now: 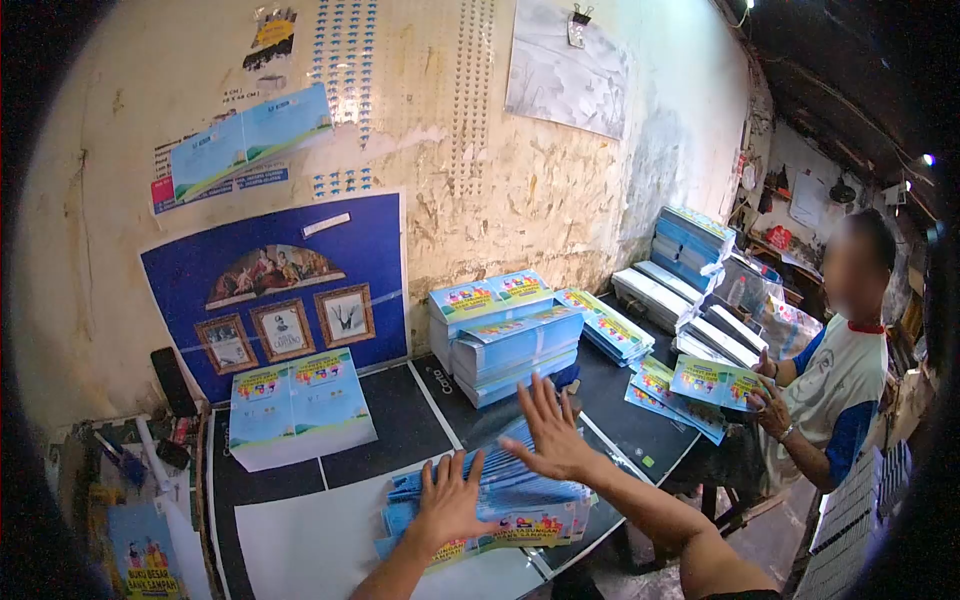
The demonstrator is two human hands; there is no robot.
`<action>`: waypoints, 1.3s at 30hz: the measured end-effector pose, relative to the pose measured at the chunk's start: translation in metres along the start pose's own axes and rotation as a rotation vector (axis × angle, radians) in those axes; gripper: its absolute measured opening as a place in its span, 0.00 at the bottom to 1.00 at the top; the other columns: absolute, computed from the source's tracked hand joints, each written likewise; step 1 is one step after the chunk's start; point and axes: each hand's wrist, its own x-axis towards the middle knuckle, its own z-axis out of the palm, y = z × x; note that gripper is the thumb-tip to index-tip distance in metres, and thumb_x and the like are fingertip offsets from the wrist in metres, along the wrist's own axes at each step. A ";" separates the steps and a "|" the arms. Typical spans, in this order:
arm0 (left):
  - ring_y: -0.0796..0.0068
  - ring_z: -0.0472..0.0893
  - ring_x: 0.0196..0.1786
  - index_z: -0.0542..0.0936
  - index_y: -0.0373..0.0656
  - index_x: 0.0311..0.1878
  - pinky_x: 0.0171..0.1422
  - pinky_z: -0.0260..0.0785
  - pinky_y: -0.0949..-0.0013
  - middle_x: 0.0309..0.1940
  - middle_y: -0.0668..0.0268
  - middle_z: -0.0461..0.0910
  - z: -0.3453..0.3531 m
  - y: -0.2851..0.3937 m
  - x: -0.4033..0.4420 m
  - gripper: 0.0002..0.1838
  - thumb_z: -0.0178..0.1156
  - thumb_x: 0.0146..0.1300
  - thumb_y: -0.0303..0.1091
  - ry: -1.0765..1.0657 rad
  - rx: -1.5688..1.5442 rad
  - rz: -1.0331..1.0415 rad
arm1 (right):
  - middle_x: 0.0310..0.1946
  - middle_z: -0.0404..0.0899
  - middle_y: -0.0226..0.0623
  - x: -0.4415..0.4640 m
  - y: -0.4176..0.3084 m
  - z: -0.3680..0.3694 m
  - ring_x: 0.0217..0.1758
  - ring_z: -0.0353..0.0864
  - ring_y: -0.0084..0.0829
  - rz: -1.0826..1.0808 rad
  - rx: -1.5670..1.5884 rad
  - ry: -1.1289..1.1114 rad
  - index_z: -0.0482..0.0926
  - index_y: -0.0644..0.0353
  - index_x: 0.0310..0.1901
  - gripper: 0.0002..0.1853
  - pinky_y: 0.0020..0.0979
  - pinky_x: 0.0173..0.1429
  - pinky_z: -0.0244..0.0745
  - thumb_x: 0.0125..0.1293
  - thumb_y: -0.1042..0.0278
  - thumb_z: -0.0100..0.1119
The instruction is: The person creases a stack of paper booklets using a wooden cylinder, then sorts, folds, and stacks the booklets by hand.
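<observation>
A fanned-out stack of printed blue booklet covers lies in front of me, its edges overlapping in thin layers. My left hand rests on the near left part of the stack with its fingers spread. Over the far side of the same covers is my right hand, fingers stretched apart; I cannot tell whether its palm presses on them. Neither hand grips a sheet. Under the stack, a large white sheet covers part of the dark tabletop.
Tied stacks of covers stand against the wall, and another pile sits at left. More bundles are at the back right. On the right, a person holds printed covers above the table's edge.
</observation>
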 end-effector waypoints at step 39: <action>0.50 0.76 0.58 0.66 0.36 0.69 0.60 0.68 0.51 0.55 0.49 0.75 -0.002 -0.012 0.017 0.45 0.72 0.55 0.52 0.087 -0.186 -0.021 | 0.61 0.74 0.42 -0.062 0.001 0.049 0.71 0.68 0.47 -0.077 -0.102 -0.408 0.69 0.59 0.66 0.54 0.66 0.76 0.50 0.37 0.37 0.80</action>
